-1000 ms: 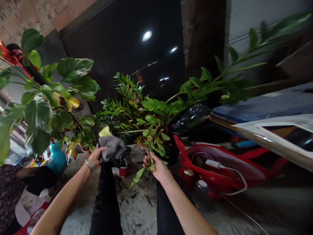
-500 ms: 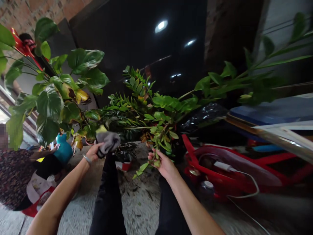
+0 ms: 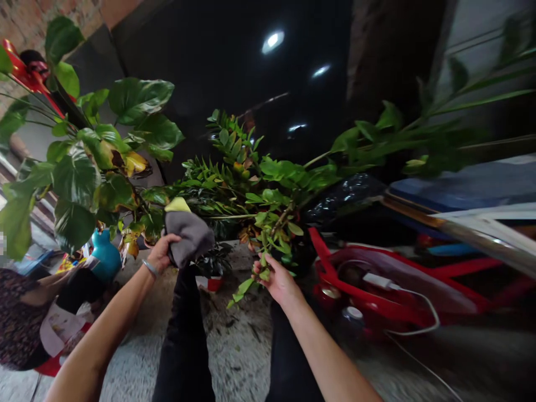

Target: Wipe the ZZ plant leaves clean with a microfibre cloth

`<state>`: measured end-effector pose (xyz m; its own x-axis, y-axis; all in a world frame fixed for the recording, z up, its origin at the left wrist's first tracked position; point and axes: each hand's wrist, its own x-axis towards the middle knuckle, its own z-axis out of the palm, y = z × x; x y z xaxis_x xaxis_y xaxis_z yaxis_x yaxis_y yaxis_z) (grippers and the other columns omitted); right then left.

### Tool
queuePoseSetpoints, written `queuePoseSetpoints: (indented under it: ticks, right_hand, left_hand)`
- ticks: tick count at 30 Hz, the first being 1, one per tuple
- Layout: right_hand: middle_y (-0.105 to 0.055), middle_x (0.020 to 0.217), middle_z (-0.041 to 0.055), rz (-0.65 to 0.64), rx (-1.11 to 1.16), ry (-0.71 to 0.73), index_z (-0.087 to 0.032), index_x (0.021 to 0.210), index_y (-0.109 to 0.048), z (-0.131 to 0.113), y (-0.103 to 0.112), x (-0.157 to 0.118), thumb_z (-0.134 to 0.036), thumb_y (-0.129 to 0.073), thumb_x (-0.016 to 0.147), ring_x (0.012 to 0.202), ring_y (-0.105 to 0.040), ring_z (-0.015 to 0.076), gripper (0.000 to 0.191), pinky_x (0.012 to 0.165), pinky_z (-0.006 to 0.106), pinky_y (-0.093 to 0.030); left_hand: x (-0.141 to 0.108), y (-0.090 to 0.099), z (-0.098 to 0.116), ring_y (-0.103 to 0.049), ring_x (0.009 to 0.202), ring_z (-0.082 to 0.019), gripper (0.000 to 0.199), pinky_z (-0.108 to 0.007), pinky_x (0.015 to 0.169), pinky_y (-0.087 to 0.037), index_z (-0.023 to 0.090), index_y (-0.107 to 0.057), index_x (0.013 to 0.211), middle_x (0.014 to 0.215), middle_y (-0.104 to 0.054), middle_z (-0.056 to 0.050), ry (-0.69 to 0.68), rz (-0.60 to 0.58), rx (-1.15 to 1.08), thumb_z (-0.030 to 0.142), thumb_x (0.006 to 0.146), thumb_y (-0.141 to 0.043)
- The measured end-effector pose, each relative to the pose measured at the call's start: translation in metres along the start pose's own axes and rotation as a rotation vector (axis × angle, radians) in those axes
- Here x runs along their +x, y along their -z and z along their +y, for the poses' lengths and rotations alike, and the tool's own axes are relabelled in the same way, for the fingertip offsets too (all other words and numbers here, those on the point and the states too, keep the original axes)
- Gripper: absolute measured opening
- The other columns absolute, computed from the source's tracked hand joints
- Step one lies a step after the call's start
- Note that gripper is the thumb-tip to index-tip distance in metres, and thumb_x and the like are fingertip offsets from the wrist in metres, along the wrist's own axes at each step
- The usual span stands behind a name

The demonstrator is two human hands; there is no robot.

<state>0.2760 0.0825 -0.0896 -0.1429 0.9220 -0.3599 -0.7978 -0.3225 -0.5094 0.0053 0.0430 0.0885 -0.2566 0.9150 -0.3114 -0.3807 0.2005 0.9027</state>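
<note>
My left hand [image 3: 162,254] is closed on a grey cloth [image 3: 187,233], which hangs loosely over its fingers; a yellow-green patch shows at the top edge. My right hand [image 3: 276,279] is closed around a leafy green stem [image 3: 274,240], near its lower tip. That stem slants down from a bushy potted plant [image 3: 288,178] in the middle, whose pot is hidden. To the left, a plant with broad leaves [image 3: 75,173], some of them yellowed, rises close to the cloth. Between my hands, a small dark plant [image 3: 215,259] grows in a red and white pot [image 3: 211,283].
On the right are a red plastic chair [image 3: 385,279] with a white charger [image 3: 379,281] and cable, and a blue-topped stack [image 3: 464,184]. A seated person [image 3: 25,318] is at left, near a teal vase-shaped object [image 3: 105,254]. A dark glossy panel [image 3: 201,61] stands behind.
The grey cloth has opened out and swung slightly right in my left hand. My right hand keeps its hold on the stem. The view has shifted slightly.
</note>
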Motion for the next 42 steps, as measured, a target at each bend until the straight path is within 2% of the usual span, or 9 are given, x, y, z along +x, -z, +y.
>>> queuePoseSetpoints:
  ticks: [4,11,15,18,22,27,34,37,42]
  right_hand:
    - [-0.067,0.057,-0.0032,-0.026,-0.015,0.043,-0.019,0.084,-0.068,0.000,0.000,0.002,-0.024,-0.081,0.076,0.043,-0.060,0.0117,0.016,0.042,0.024,-0.056]
    - [-0.066,0.056,-0.0035,-0.048,-0.013,0.056,-0.019,0.075,-0.065,-0.007,-0.002,-0.002,-0.022,-0.085,0.070,0.043,-0.058,0.0113,0.021,0.042,0.024,-0.055]
    - [-0.069,0.058,-0.0012,-0.050,0.019,0.036,-0.019,0.072,-0.063,-0.007,-0.001,0.000,-0.019,-0.081,0.074,0.044,-0.061,0.0125,0.018,0.043,0.026,-0.057]
    - [-0.074,0.064,0.0023,-0.036,0.035,0.043,-0.019,0.076,-0.065,-0.005,0.000,0.003,-0.018,-0.078,0.077,0.047,-0.064,0.0140,0.013,0.045,0.026,-0.057]
    - [-0.076,0.067,0.0033,-0.031,0.025,0.021,-0.019,0.076,-0.065,-0.004,0.002,0.006,-0.017,-0.078,0.076,0.046,-0.063,0.0134,0.013,0.043,0.025,-0.056]
    - [-0.070,0.060,-0.0011,-0.088,0.020,0.034,-0.020,0.074,-0.064,-0.002,-0.001,0.004,-0.018,-0.081,0.074,0.042,-0.057,0.0104,0.017,0.041,0.022,-0.052]
    - [-0.064,0.057,-0.0050,-0.089,0.037,0.057,-0.021,0.087,-0.067,-0.002,0.000,0.004,-0.022,-0.084,0.070,0.041,-0.053,0.0091,0.024,0.041,0.022,-0.051]
    - [-0.062,0.055,-0.0055,-0.094,0.021,0.052,-0.020,0.085,-0.066,-0.004,0.000,0.003,-0.023,-0.085,0.068,0.040,-0.052,0.0087,0.025,0.040,0.022,-0.050]
    - [-0.062,0.055,-0.0060,-0.079,0.006,0.035,-0.020,0.081,-0.065,-0.004,-0.005,0.000,-0.022,-0.084,0.070,0.041,-0.052,0.0086,0.023,0.039,0.021,-0.050]
  left_hand:
    - [-0.010,-0.010,-0.028,-0.069,0.059,-0.021,0.040,-0.029,0.058,-0.056,0.016,-0.073,0.084,0.072,-0.077,-0.005,-0.043,-0.164,0.253,0.004,0.046,-0.071]
    - [0.031,-0.066,0.030,-0.069,0.063,-0.015,0.029,-0.025,0.068,-0.057,0.016,-0.072,0.090,0.073,-0.076,-0.002,-0.339,-0.032,-0.065,0.014,0.062,-0.078]
    - [0.036,-0.055,-0.009,-0.065,0.054,-0.015,0.022,-0.026,0.060,-0.055,0.015,-0.069,0.078,0.062,-0.072,-0.001,-0.105,0.055,0.134,0.007,0.058,-0.076]
    - [0.014,-0.041,-0.036,-0.068,0.058,-0.020,0.030,-0.029,0.059,-0.055,0.016,-0.073,0.077,0.069,-0.076,-0.006,0.014,-0.094,0.320,0.003,0.049,-0.077]
    - [0.001,-0.050,-0.009,-0.071,0.070,-0.025,0.039,-0.033,0.067,-0.057,0.016,-0.076,0.086,0.081,-0.079,-0.008,-0.114,-0.238,0.398,0.010,0.048,-0.081]
    - [0.038,-0.069,0.025,-0.071,0.080,-0.023,0.040,-0.032,0.077,-0.057,0.016,-0.074,0.091,0.084,-0.078,-0.006,-0.413,-0.072,0.129,0.017,0.052,-0.083]
    - [0.027,-0.035,-0.043,-0.070,0.070,-0.023,0.032,-0.032,0.068,-0.056,0.017,-0.077,0.079,0.078,-0.078,-0.007,-0.075,-0.228,0.471,0.013,0.047,-0.081]
    - [0.016,-0.034,-0.019,-0.071,0.075,-0.023,0.039,-0.032,0.073,-0.056,0.017,-0.077,0.086,0.085,-0.080,-0.006,-0.191,-0.289,0.374,0.014,0.048,-0.083]
    - [0.038,-0.054,0.016,-0.071,0.078,-0.021,0.034,-0.031,0.078,-0.055,0.016,-0.073,0.091,0.079,-0.077,-0.005,-0.339,-0.087,0.024,0.018,0.058,-0.082]
